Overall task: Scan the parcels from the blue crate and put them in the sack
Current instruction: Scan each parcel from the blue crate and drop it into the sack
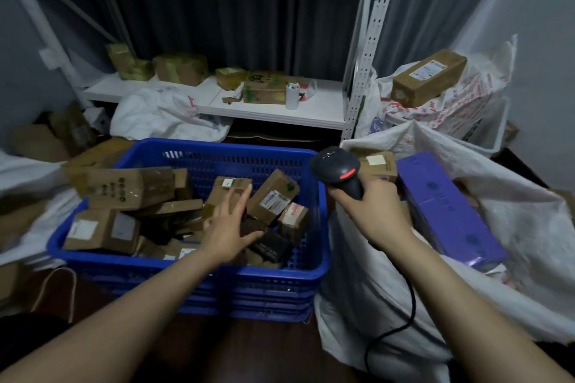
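Note:
The blue crate (273, 286) sits low in the middle, filled with several brown cardboard parcels (273, 197). My left hand (228, 227) hovers over the parcels with fingers spread, holding nothing. My right hand (371, 207) is closed around the handle of a black barcode scanner (337, 169), whose head with a red light points toward the crate. To the right stands the open white sack (367, 289), holding a long purple parcel (448, 208) and a small brown box (378, 165).
A white metal shelf (273, 112) behind the crate carries boxes, a white bag and a white tube. Another full sack with a long brown box (427, 76) stands at the back right. Loose boxes and white sacks lie to the left. The scanner cable (401, 314) trails down.

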